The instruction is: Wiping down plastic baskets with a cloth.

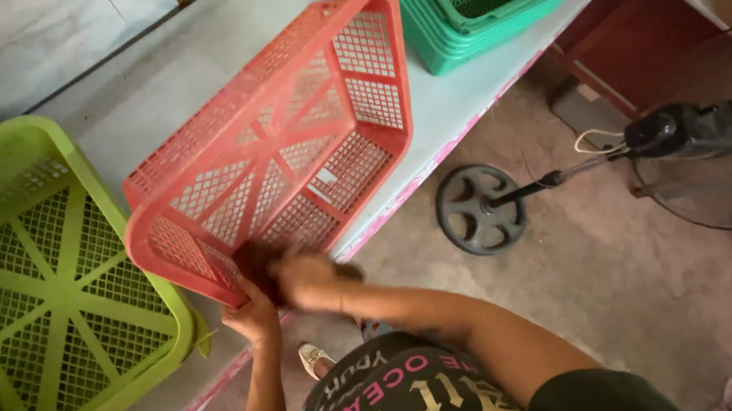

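- Our red basket (279, 151) is tipped up on its near edge on the grey tabletop (163, 82), open side facing us, with its long axis running from the near-left corner up to the far right.
- Our left hand (252, 315) grips that near-left bottom corner from below, fingers curled around the rim.
- Our right hand (306, 278) is blurred just beside it at the same corner, pressing something dark against the mesh; we can't tell how those fingers sit.
- Nothing else shows inside the red basket. It's hard plastic, grid mesh walls, ribs fanning across the bottom.
- Left of the red basket lies a lime green basket (40, 294), flat, same mesh-and-rib build, with nothing in it.
- Beyond its far right corner sits a stack of green baskets (490, 2), nested.
- Right of it, on the floor, stands a black pedestal fan (562, 176).
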